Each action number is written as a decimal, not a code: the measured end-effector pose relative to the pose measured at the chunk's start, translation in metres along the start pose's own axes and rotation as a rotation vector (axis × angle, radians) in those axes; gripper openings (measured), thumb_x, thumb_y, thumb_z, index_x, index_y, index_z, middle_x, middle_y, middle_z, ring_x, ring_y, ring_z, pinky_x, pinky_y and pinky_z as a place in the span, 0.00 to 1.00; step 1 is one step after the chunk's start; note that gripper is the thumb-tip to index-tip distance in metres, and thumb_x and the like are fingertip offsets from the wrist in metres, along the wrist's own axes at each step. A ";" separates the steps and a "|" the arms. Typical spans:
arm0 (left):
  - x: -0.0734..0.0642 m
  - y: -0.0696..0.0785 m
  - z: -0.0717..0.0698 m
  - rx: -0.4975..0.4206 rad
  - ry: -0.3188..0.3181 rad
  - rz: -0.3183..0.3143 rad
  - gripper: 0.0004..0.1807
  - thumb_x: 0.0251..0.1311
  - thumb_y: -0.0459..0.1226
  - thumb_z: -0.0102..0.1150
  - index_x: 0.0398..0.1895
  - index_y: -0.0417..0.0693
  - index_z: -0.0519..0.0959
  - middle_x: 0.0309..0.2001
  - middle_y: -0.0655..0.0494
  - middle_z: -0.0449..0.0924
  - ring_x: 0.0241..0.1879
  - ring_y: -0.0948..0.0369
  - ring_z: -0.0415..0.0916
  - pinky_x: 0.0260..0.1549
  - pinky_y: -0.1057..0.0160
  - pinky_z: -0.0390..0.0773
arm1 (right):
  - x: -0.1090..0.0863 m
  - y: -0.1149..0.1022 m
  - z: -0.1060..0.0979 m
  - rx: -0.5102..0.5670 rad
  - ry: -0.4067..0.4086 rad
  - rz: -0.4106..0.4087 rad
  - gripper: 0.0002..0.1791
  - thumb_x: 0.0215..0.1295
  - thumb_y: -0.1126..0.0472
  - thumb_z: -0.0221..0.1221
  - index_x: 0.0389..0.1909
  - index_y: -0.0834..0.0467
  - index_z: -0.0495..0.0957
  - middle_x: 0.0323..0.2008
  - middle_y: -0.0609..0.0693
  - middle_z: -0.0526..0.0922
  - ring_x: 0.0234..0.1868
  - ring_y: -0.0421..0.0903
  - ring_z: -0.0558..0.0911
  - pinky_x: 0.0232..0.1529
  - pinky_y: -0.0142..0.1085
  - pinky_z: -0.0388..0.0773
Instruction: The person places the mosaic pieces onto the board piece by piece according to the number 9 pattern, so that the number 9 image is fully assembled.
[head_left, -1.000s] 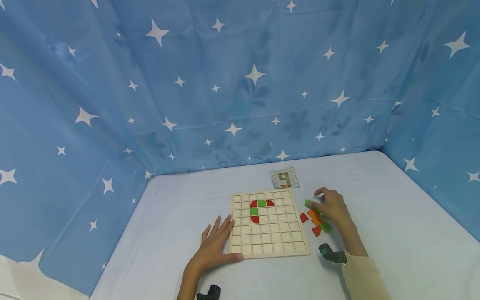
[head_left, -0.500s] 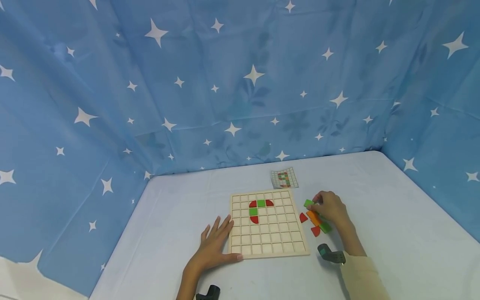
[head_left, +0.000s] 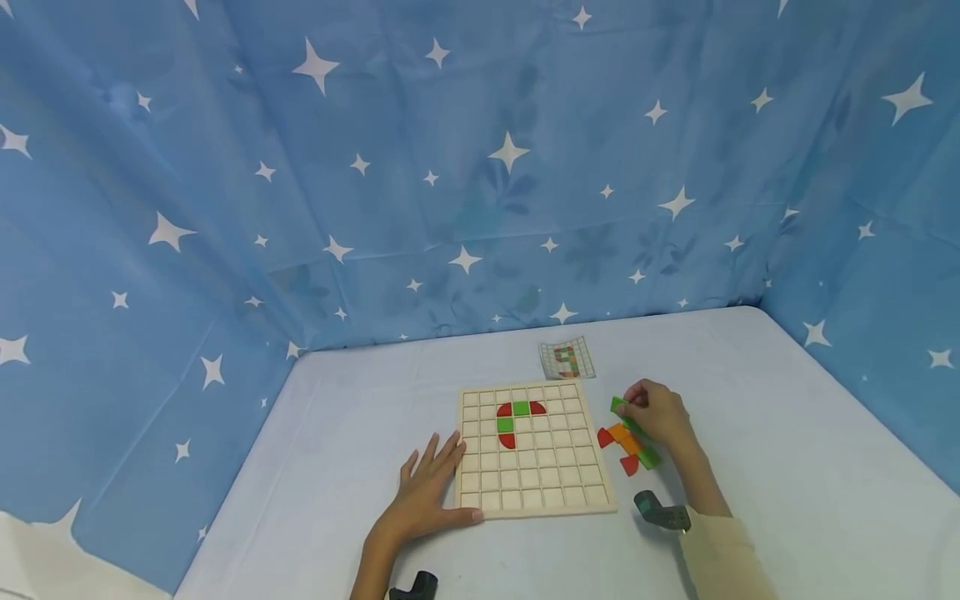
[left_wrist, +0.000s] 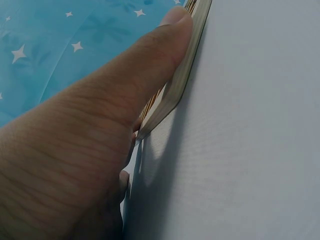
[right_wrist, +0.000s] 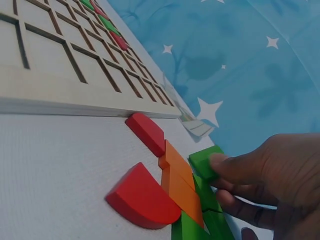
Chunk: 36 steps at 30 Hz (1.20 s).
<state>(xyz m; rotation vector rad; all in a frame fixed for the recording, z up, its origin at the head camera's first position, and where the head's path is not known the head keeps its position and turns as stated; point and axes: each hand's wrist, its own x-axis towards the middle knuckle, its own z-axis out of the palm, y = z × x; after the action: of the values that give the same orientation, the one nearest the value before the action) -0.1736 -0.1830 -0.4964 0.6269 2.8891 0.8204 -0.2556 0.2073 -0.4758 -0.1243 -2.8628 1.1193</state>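
Pinching hand, head view: right hand (head_left: 663, 414) has thumb and fingertip gripping a green block (head_left: 618, 405), right of the grid board (head_left: 532, 475). Lower fingers hard to read.
Loose pile: orange blocks (head_left: 626, 440) and other green blocks (head_left: 649, 458), partly covered by that hand; green count unclear. Two loose red quarter-rounds (head_left: 629, 465) lie on the pile's board side.
Board: flat on the white tabletop (head_left: 360, 400). Three inlaid red pieces (head_left: 507, 441) and two inlaid green squares (head_left: 506, 425) sit in its cells.
Card: picture card (head_left: 566, 360) just past the board's far edge; its coloured grid figure is too small to read exactly.
Left hand: left hand (head_left: 427, 492) lies spread, fingers straight at the board's left edge, thumb on the near-left corner, grasping nothing. Forearm cut off by the bottom edge.
Left wrist view: thumb and wrist block most of the board; only a strip of rim and a corner show. Other fingers mostly hidden behind the hand.
Right wrist view: thumb pressed on the gripped block, which is tilted; far side hidden. Whether it touches the greens below, can't tell. Hand cropped at right, board cropped at left. Card mostly hidden behind the board corner.
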 end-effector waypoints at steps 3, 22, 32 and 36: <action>-0.001 0.000 0.000 0.005 0.002 0.007 0.57 0.46 0.65 0.66 0.76 0.49 0.57 0.79 0.54 0.48 0.78 0.42 0.38 0.69 0.32 0.39 | 0.000 0.000 0.003 0.031 0.055 -0.029 0.08 0.65 0.61 0.61 0.39 0.63 0.77 0.33 0.57 0.81 0.34 0.50 0.76 0.35 0.33 0.76; -0.001 -0.002 0.001 0.005 -0.003 -0.003 0.57 0.45 0.66 0.65 0.76 0.51 0.56 0.79 0.55 0.47 0.78 0.44 0.37 0.69 0.33 0.38 | 0.001 -0.013 0.003 0.230 0.064 -0.047 0.13 0.70 0.66 0.55 0.53 0.61 0.79 0.43 0.63 0.83 0.33 0.49 0.82 0.30 0.26 0.80; -0.001 -0.001 0.001 0.021 0.011 -0.003 0.57 0.45 0.66 0.65 0.76 0.50 0.57 0.79 0.54 0.48 0.78 0.43 0.39 0.69 0.33 0.39 | -0.002 -0.030 0.015 0.373 -0.045 -0.095 0.11 0.68 0.64 0.58 0.47 0.65 0.80 0.39 0.61 0.84 0.33 0.49 0.86 0.30 0.34 0.83; -0.001 -0.001 0.002 0.009 0.010 0.006 0.57 0.45 0.66 0.65 0.76 0.50 0.57 0.79 0.54 0.48 0.78 0.42 0.39 0.69 0.33 0.39 | -0.005 -0.040 0.022 0.401 -0.118 -0.136 0.11 0.68 0.62 0.59 0.44 0.66 0.81 0.38 0.61 0.85 0.31 0.49 0.86 0.27 0.35 0.82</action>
<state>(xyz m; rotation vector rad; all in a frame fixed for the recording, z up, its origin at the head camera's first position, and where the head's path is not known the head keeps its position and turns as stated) -0.1730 -0.1833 -0.4988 0.6344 2.9030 0.8148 -0.2544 0.1629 -0.4649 0.1600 -2.6223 1.6861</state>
